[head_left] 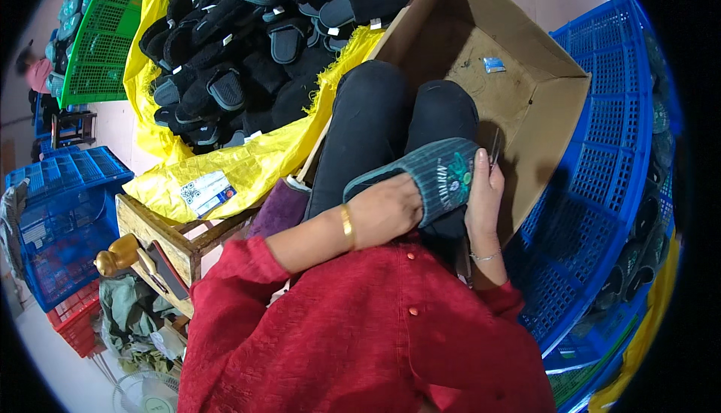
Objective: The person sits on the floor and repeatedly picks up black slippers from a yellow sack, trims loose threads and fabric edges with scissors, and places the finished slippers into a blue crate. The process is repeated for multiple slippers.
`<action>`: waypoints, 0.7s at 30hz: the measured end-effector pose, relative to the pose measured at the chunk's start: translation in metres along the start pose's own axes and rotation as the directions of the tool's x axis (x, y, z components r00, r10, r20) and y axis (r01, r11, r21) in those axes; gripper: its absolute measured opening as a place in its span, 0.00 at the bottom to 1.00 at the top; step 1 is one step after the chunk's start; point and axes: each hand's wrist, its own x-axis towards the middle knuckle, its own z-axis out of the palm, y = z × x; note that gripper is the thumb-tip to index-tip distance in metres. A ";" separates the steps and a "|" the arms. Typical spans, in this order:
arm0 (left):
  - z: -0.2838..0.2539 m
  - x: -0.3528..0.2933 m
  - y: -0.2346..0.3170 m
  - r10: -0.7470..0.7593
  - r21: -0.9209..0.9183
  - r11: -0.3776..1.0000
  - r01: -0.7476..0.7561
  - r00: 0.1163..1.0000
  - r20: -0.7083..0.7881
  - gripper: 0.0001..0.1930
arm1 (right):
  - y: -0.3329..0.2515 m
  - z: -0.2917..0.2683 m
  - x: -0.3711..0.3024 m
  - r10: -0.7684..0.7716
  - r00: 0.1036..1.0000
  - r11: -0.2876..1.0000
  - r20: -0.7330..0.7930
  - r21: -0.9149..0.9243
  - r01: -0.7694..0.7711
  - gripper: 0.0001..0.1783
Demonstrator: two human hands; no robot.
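Observation:
Over my lap I hold a dark green striped slipper [443, 175] with green and white embroidery on its upper. My left hand [392, 206], with a gold bangle at the wrist, reaches into the slipper's opening; its fingertips are hidden inside. At the toe end, my right hand [484, 195] is closed against the slipper's edge. A thin metal pointed tool [495, 146], perhaps snips, sticks up from its fingers; its handle is hidden by the hand.
A yellow woven sack [225, 159] heaped with black slippers [248, 60] lies ahead left. An open cardboard box [518, 97] with a small blue packet [493, 64] stands ahead right. Blue crates [601, 158] line the right; a wooden drawer [154, 225] and another blue crate [67, 225] stand left.

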 end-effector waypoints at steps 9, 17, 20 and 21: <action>-0.026 -0.072 0.036 -0.541 -0.077 0.798 0.598 0.653 -0.531 0.21 | -0.009 -0.004 -0.003 0.068 0.998 0.991 0.002 0.117 -0.068 0.20; -0.009 -0.053 -0.008 -0.553 -0.261 0.830 0.493 0.668 -0.497 0.08 | -0.015 -0.003 -0.011 0.097 0.995 0.992 -0.027 0.086 -0.095 0.20; -0.013 -0.050 -0.015 -0.638 -0.469 0.769 0.435 0.577 -0.510 0.03 | -0.015 -0.007 -0.012 0.128 0.991 0.989 -0.049 0.084 -0.124 0.20; -0.012 -0.050 -0.015 -0.861 -0.786 0.477 0.393 0.390 -0.327 0.03 | -0.011 -0.015 -0.010 0.154 0.988 0.983 -0.034 0.108 -0.149 0.20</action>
